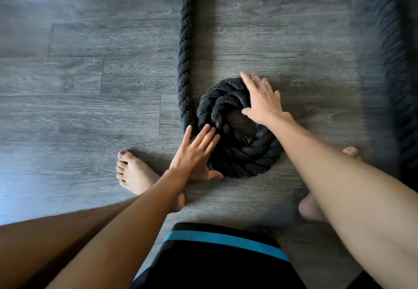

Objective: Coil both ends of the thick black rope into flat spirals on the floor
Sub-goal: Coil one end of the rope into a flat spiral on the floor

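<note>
coil: thick black rope wound in a small spiral on the floor, centre
left hand: fingers straight and together, pressing the coil's near-left rim
right hand: fingers spread, flat on the coil's far-right top
free length: leaves the coil's left side, runs straight far; left hand nearer

**Room around the coil**

We are finding free floor beyond the coil and rightward to a blurred rope run. Left of the coil, a straight rope run is blocking passage. On its near side, our left foot and right foot are flanking a gap.
</note>
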